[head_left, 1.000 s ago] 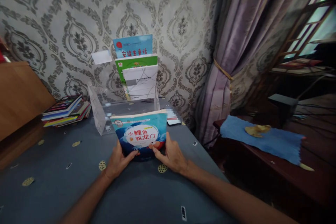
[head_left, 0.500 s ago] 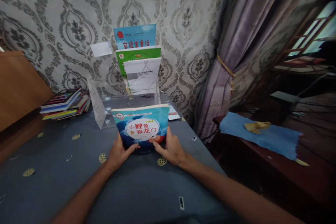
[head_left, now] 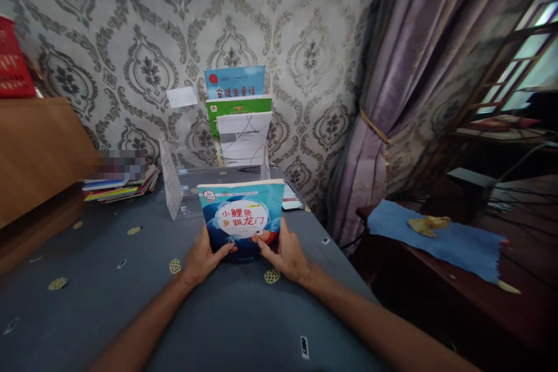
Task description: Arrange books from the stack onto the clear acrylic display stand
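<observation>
A blue picture book (head_left: 242, 218) with red Chinese lettering in a white oval faces me, tilted up over the table. My left hand (head_left: 206, 256) grips its lower left edge, thumb on the cover. On the lower right edge, my right hand (head_left: 288, 250) holds it in the same way. Behind the book is a clear acrylic stand (head_left: 171, 180). It carries a white booklet (head_left: 244, 138), a green book (head_left: 244, 106) and a light-blue book (head_left: 238, 80), stepped one behind another. The fingers behind the held book are hidden.
The grey-blue tablecloth (head_left: 117, 308) has pineapple-like prints. A pile of books (head_left: 122, 186) lies at the back left beside a wooden panel (head_left: 39, 151). A phone-like object (head_left: 292, 200) is right of the stand. Right of the table, a blue cloth (head_left: 466, 244) covers a dark red surface.
My view has shifted a little left and up, bringing a red basket-like object into sight at the left. Both hands keep their hold on the book.
</observation>
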Demonstrator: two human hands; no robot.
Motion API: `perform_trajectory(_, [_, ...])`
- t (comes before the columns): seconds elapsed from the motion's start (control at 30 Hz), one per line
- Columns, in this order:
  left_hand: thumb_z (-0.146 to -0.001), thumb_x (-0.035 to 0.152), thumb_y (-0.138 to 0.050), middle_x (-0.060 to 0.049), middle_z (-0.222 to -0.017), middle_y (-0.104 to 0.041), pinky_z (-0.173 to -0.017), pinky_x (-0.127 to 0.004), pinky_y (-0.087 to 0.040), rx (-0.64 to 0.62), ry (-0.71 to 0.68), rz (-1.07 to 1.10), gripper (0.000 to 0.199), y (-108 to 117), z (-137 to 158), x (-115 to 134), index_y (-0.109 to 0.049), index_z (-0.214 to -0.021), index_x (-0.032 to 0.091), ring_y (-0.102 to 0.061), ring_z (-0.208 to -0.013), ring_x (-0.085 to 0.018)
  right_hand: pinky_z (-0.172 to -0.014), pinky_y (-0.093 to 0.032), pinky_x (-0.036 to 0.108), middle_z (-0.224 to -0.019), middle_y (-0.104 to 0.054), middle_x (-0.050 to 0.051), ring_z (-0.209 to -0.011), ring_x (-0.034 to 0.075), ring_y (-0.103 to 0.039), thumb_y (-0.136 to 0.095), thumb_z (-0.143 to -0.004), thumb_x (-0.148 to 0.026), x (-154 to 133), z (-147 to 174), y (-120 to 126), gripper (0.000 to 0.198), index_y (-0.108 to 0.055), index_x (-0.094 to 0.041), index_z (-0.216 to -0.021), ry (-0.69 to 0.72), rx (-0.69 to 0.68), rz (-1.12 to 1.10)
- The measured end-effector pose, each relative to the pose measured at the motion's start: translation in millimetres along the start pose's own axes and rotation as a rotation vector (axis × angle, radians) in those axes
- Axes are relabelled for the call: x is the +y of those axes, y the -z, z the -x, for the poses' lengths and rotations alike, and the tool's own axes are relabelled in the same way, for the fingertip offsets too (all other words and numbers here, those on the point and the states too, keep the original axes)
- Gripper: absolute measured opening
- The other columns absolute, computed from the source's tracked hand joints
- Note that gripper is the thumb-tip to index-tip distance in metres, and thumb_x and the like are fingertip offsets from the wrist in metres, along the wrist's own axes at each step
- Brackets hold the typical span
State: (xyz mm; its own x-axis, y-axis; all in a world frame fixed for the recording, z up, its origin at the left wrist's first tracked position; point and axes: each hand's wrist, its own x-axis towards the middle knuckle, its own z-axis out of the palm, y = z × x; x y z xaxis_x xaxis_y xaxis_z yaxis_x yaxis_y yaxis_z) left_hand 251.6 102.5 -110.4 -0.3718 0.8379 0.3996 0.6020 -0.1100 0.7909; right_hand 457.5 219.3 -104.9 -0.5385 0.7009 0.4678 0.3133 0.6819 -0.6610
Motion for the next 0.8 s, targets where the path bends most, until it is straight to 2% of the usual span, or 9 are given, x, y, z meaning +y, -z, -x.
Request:
perform_trajectory(0.13, [-0.077,0.046,-0.073,-0.012,-0.110,-0.071,-0.093,-0.045,-0.056,0.044,0.020,-0.026,0.070,-1,0,-1,-0.044,-0.133,0.015,-0.068,-0.107,-0.029,-0.043,-0.029,0.027,-0.052,-0.052,-0.006,-0.042,0.017,-0.050,-0.055,-0.085,-0.048,2,0,-4,0.029,-0.039,-0.024,-0.092,0.021,0.033,-0.002])
perform_trajectory(0.43, [-0.078,0.047,-0.072,-0.009,-0.105,-0.073,-0.089,-0.042,-0.056,0.038,0.025,-0.021,0.070,1,-2,11,-0.045,-0.134,0.016,-0.069,-0.103,-0.029,-0.046,-0.039,0.026,-0.059,-0.061,-0.002,-0.050,0.020,-0.062,-0.056,-0.085,-0.049,-3,-2,-5,0.033,-0.044,-0.021,-0.100,0.037,0.085,0.006])
perform_trajectory(0.8, [-0.077,0.049,-0.070,-0.012,-0.106,-0.073,-0.090,-0.043,-0.055,0.025,0.089,-0.014,0.073,-5,-1,1,-0.046,-0.138,0.016,-0.068,-0.106,-0.031,-0.045,-0.044,0.027,-0.061,-0.062,-0.001,-0.049,0.020,-0.061,-0.054,-0.088,-0.051,0,-1,-5,0.027,-0.046,-0.025,-0.092,0.034,0.077,-0.083])
